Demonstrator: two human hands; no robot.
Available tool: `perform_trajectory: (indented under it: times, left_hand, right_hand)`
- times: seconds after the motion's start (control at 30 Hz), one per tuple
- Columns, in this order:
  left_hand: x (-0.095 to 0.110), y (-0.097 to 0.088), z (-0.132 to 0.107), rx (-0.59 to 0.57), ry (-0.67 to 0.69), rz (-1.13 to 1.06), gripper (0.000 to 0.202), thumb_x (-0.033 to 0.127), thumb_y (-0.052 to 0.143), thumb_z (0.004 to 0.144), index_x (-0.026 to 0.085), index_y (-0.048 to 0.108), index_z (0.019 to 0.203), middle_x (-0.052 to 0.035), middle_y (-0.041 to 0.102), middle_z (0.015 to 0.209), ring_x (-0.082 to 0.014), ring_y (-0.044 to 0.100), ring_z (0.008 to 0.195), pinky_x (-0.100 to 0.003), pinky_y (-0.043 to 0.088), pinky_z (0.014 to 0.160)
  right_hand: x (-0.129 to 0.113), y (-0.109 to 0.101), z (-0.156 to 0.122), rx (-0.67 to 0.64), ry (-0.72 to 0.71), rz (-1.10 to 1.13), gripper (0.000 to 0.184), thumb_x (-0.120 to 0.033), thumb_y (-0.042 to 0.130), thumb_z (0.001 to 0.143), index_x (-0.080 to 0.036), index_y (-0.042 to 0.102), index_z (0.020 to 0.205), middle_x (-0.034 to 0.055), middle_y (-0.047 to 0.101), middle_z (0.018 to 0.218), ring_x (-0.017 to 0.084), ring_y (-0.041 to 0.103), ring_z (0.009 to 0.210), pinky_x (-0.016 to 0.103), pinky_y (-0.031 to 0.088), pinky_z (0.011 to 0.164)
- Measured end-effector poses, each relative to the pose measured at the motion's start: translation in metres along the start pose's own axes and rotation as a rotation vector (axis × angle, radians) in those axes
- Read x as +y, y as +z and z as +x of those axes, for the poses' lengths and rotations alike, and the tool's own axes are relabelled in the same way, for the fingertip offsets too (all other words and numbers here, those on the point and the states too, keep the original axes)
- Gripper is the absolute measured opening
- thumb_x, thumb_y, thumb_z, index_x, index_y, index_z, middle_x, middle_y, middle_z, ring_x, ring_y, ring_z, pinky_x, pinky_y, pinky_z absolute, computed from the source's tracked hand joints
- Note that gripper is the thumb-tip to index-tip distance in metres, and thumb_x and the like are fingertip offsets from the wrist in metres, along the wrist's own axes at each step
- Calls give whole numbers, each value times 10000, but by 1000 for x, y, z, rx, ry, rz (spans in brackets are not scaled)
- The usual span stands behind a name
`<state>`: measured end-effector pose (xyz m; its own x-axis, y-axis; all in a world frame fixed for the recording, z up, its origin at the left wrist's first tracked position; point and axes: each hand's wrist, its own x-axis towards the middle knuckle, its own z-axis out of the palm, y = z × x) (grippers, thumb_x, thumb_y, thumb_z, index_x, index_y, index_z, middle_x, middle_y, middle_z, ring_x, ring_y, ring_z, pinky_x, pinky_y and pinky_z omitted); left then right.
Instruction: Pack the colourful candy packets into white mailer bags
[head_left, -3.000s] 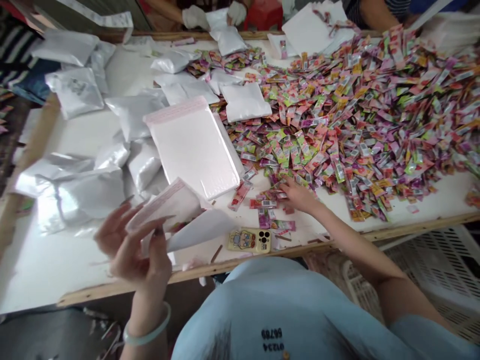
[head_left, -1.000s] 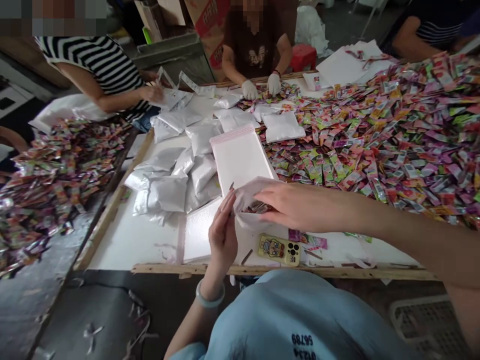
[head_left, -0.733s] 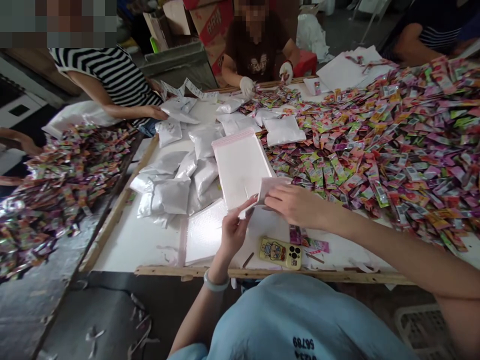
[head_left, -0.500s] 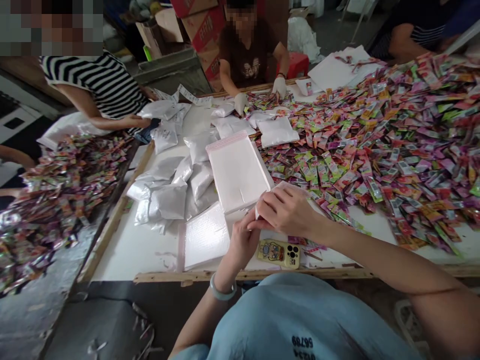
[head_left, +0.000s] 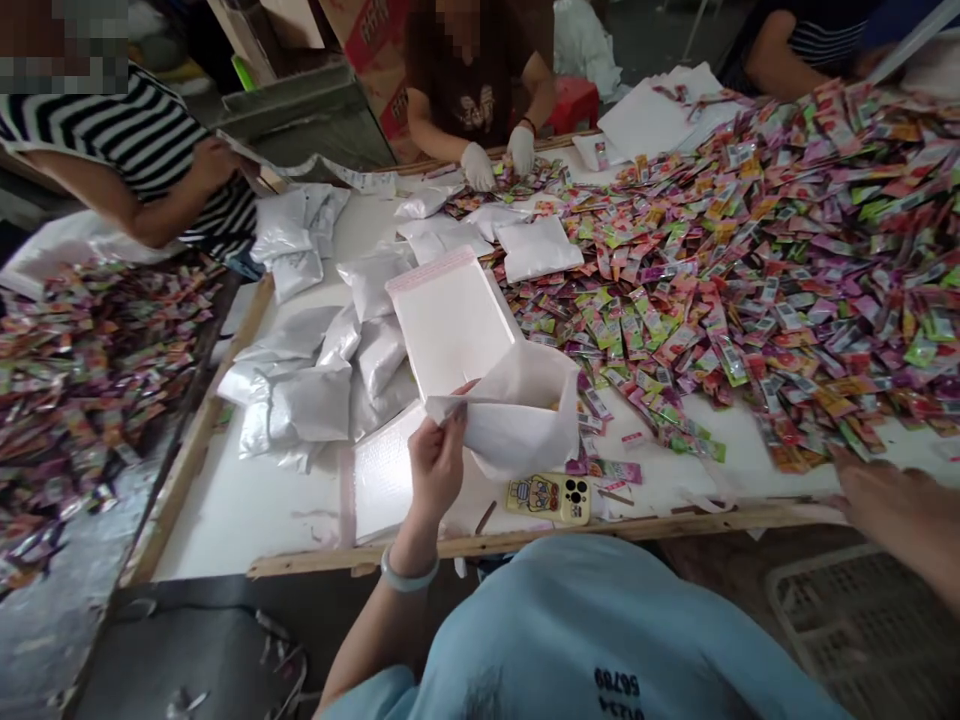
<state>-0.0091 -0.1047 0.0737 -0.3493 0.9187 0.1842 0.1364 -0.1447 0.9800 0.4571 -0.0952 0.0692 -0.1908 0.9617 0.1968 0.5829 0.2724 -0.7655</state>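
My left hand [head_left: 437,462] is closed on the corner of a white padded envelope [head_left: 517,410], which it holds up just above the white table [head_left: 247,500], mouth gaping. My right hand [head_left: 881,500] has pulled back to the table's near right edge, close to the loose colourful sachets [head_left: 750,250]; its fingers are blurred. A stack of empty pink-edged envelopes [head_left: 450,320] lies just behind the held one. A yellow phone [head_left: 549,496] lies under it by the front edge.
Sealed silvery-white packets [head_left: 307,390] are piled at left. A person in a striped top [head_left: 127,160] works at the far left, a gloved person [head_left: 487,150] at the far side, another at far right. A second sachet heap [head_left: 82,360] lies left. A white crate [head_left: 855,620] sits lower right.
My right hand has left the envelope and swung right to the table's edge. My left hand now holds the envelope alone, and its mouth has spread open. The striped-top person's arm has drawn back.
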Motion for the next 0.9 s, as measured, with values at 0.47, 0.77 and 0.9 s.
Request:
perform_trajectory:
  times: [0.47,0.77,0.9]
  left_hand:
    - [-50,56,29,-705,-80,51,377,555,716,897,198,826,957,-89,831,944,-266,782,833,-419,680,754]
    - [-35,46,37,-1053,191,222,466,78,473,921,313,825,1116,-59,767,1291,-264,732,1220,-458,615,1031]
    - [-22,32,45,-1155,254,338,517,71,448,906,302,785,1223,-75,707,1404,-283,667,1325,-473,578,1077]
  right_hand:
    - [-16,157,89,-403,267,551,480,-650,812,725,-226,820,951,46,806,884,241,745,810,358,620,748]
    - [7,132,79,-663,-12,611,309,-367,562,951,-217,813,852,101,796,1088,242,688,1202,422,505,1060]
    - [14,126,76,-773,-9,643,297,-316,513,941,-190,782,925,88,772,1014,231,686,1110,421,494,1049]
